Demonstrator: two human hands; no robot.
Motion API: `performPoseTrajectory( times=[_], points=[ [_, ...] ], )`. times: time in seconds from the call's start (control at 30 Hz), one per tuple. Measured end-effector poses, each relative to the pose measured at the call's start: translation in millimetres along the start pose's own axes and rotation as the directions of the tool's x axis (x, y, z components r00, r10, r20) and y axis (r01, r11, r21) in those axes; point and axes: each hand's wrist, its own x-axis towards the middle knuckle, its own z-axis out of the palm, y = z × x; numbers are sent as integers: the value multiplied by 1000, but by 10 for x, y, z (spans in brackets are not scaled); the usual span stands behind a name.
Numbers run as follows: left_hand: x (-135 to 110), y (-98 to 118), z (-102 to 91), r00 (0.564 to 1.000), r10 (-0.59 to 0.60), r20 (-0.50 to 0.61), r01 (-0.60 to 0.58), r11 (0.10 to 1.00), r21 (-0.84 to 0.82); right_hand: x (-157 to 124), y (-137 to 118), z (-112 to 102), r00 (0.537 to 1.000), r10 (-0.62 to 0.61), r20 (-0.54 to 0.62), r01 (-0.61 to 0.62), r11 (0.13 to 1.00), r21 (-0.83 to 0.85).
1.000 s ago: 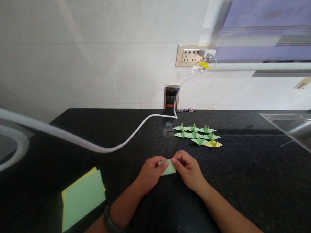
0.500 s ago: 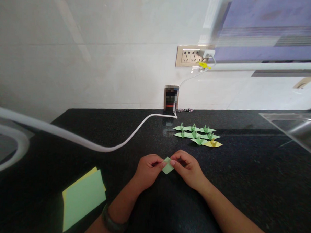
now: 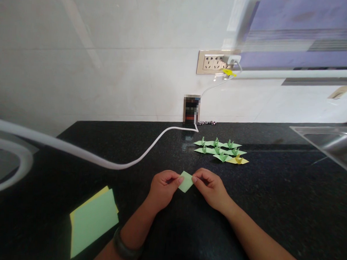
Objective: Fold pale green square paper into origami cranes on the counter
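- A small green folded paper [image 3: 186, 181] is shown pinched at its two side corners, a little in front of the paper cranes [image 3: 222, 151], on the person's side of them. Whether it touches the black tabletop [image 3: 274, 195] cannot be told.
- The left corner is gripped between thumb and forefinger of the left hand [image 3: 162, 187], and the right corner is gripped the same way by the right hand [image 3: 209, 187]. The remaining fingers of both hands are curled in.
- The cranes, green apart from one yellow, are laid out in short rows, apart from both hands.
- A stack of green and yellow sheets [image 3: 93, 218] is set well to the left of the cranes and nearer the person. A white cable [image 3: 132, 162] is run across the tabletop to the cranes' left.
- A wall socket [image 3: 212, 62] is mounted above and behind the cranes, and a steel sink [image 3: 328, 142] is glimpsed to their right.
- Judged from the grip, the fold is best served if the corners are pinched lightly, the edges are matched before any crease is pressed, and the paper is held level so that neither side is pulled askew.
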Motion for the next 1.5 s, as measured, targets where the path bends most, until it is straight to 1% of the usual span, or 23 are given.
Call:
performPoseTrajectory(
  times=[0.1,0.2,0.27,0.37,0.43,0.5,0.6,0.67,0.77,0.83,0.9,0.97,1.03,1.1,1.13,1.2,1.3,1.4,1.5],
  points=[
    [7,-14,-2,999,-41,-10,41,998,-42,5,15,-4,1000,14,-7,-14,999,-36],
    [13,-28,17,998,-64,-1,64,997,-49,1,12,-10,1000,6,1,-6,997,-82],
    [17,-44,31,995,-98,30,100,994,-53,-4,1,-25,999,-23,25,25,993,-113],
    [23,-66,39,985,-136,104,142,989,-50,-8,-16,-54,991,-78,104,91,988,-125],
    [22,-65,36,986,-115,123,118,993,-14,-7,-17,-58,985,-94,146,111,987,-113],
    [15,-49,31,992,-66,109,63,997,39,-6,-4,-38,988,-76,136,88,993,-83],
    [-1,-21,34,997,18,74,-26,994,110,-7,30,27,997,22,70,-22,1000,2],
    [-11,-11,42,997,66,48,-73,986,148,-12,50,70,993,98,63,-103,991,83],
    [-19,-11,50,994,111,-20,-105,976,190,-16,67,110,975,210,73,-222,941,257],
    [-19,-12,51,992,113,-57,-100,974,202,-13,76,124,958,277,81,-286,877,387],
    [-18,-12,55,993,100,-64,-85,975,207,-10,90,139,941,328,82,-324,805,497],
    [-19,-10,68,995,87,-43,-76,975,207,-9,110,160,926,370,78,-345,740,577],
    [-23,-9,90,996,84,1,-83,974,211,-14,135,184,908,412,74,-362,683,634],
    [-30,-13,112,995,88,53,-97,969,227,-21,161,204,895,442,69,-371,648,665],
    [-33,-16,121,993,88,73,-103,965,240,-24,173,211,893,447,61,-369,645,669],
    [-38,-24,134,993,81,81,-100,959,267,-27,190,212,899,436,40,-355,673,650],
    [-39,-33,142,996,63,69,-80,956,283,-23,193,184,922,387,22,-330,753,569],
    [-35,-32,146,995,41,95,-64,962,265,-17,170,142,947,320,30,-296,835,463],
    [-28,-26,145,992,33,119,-65,961,270,-21,138,123,972,233,35,-232,921,314]
  ],
)
